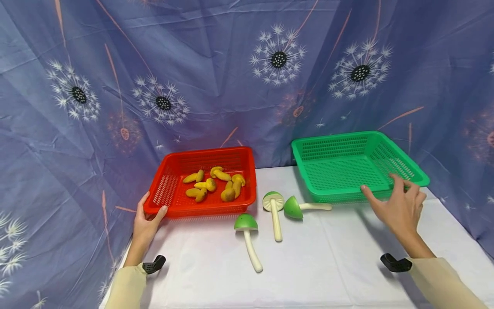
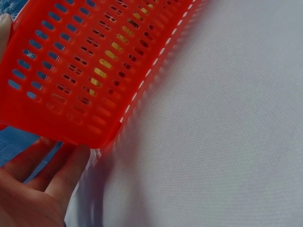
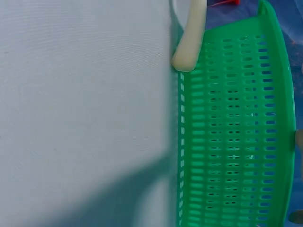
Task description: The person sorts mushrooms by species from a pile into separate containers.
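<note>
Red basket [image 1: 204, 210]: plastic, shallow, with slotted walls; stands at the back left of the table. Long axis left to right, the right end set slightly farther back; open top faces up.

Left hand [image 1: 144, 226]: grips the near left corner of the red basket, thumb at the near rim, fingers around the left side.

Yellow mushrooms [image 1: 210, 185]: a group, lying inside the red basket on its slotted floor, stems turned various ways.

Green mushroom, first [image 1: 250, 246]: in front of the red basket's near right corner; cap towards the basket, pale stem pointing to the person and slightly right.

Green mushroom, second [image 1: 275, 219]: just right of the red basket; ribbed underside of the cap in view, stem pointing to the person.

Green mushroom, third [image 1: 296, 208]: farther right of the red basket; lies crosswise, cap left, stem right.

Green basket [image 1: 339, 196]: right of the red basket and well apart from it; same slotted type, long axis left to right.

Right hand [image 1: 401, 210]: at the green basket's near rim, thumb and fingers spread apart, fingers loosely bent; contact cannot be told.

White cloth [image 1: 305, 270]: under the red basket.

Blue curtain [image 1: 220, 98]: behind the red basket, dandelion print.
</note>
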Demonstrator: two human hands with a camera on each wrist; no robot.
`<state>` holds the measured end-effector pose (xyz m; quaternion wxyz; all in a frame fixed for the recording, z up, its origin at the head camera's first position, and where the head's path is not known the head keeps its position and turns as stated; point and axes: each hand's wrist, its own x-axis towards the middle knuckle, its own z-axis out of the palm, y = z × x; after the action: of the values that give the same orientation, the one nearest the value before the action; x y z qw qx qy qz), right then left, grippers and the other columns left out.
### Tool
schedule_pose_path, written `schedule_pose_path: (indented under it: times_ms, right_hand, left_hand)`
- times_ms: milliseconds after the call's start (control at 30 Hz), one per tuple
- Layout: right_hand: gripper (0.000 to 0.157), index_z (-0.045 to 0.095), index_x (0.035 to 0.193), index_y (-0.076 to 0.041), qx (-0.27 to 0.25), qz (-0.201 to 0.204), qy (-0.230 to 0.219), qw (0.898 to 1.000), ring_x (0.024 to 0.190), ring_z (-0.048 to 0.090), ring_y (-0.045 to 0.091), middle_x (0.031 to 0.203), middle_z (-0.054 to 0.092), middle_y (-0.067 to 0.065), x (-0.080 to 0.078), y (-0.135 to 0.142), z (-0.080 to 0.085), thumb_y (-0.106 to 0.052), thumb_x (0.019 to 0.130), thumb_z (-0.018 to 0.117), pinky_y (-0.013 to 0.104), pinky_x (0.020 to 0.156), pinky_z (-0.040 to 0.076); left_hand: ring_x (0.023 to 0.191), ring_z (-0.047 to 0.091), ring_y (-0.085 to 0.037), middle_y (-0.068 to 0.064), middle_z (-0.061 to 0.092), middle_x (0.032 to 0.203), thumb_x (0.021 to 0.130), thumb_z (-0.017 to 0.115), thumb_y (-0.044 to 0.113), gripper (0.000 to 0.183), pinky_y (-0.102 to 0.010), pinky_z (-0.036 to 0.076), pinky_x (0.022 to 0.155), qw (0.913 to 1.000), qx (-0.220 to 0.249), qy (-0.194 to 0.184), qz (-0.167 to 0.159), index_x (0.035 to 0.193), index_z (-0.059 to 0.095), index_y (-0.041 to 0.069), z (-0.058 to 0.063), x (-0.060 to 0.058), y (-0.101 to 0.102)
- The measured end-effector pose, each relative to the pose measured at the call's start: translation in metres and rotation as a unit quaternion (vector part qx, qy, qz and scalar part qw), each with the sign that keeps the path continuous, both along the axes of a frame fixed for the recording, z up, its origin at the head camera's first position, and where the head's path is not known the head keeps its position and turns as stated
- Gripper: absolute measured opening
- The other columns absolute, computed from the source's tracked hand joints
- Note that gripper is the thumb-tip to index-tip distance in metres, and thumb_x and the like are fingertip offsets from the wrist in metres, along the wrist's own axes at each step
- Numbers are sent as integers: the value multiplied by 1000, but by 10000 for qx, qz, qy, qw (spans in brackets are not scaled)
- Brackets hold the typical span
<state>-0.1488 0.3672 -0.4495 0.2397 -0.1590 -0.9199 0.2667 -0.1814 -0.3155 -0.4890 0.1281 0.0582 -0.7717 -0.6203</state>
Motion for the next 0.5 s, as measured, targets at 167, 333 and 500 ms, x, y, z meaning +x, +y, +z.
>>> schedule_pose_path:
  times_ms: [167,333,500]
  right_hand:
    - [87,44,139,8,-105,61,216,9997,122,23,59,144,27,40,1,1,-6,-60,90,69,68,94,24]
    - [83,44,134,11,-184,132,430,9988,122,22,57,139,28,41,0,0,-10,-55,90,70,69,97,21]
    - [78,44,129,11,-330,221,683,9969,121,20,53,135,30,40,-1,-2,-12,-49,90,73,68,100,17]
  left_hand:
    - [118,53,-9,-18,43,153,97,72,12,86,-6,46,89,10000,63,44,-44,165,21,28,1,0,1]
    - [117,53,-8,-18,43,153,97,72,13,85,-7,46,89,9999,96,84,-69,165,22,29,1,0,2]
    - [116,53,-4,-21,41,154,99,70,14,85,-7,45,90,9999,17,63,-154,165,19,27,3,2,3]
